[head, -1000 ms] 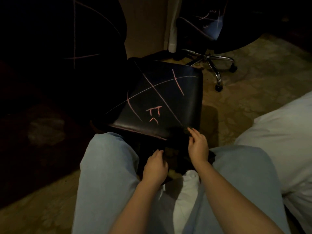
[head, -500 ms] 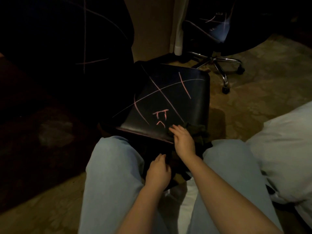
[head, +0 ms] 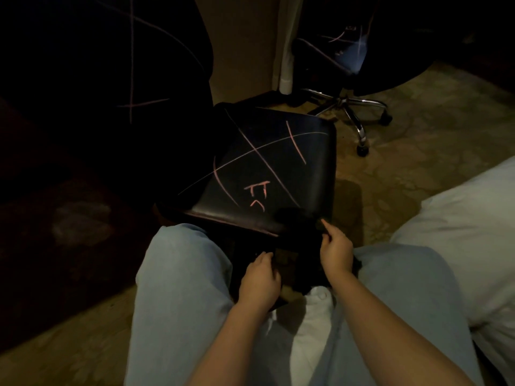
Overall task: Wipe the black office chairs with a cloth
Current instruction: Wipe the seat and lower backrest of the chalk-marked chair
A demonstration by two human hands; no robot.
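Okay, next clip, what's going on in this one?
A seated person is at a black office chair seat scrawled with pink marks. The right hand pinches a dark cloth at the seat's near right corner; the left hand curls just below, its grip lost in the dim light. The marks are not yet wiped.

The square black leather-look chair seat (head: 267, 168) shone faintly glossy; the star-shaped chrome metal chair base (head: 348, 107) gleamed; the light-blue denim trousers (head: 178, 288) looked matt.
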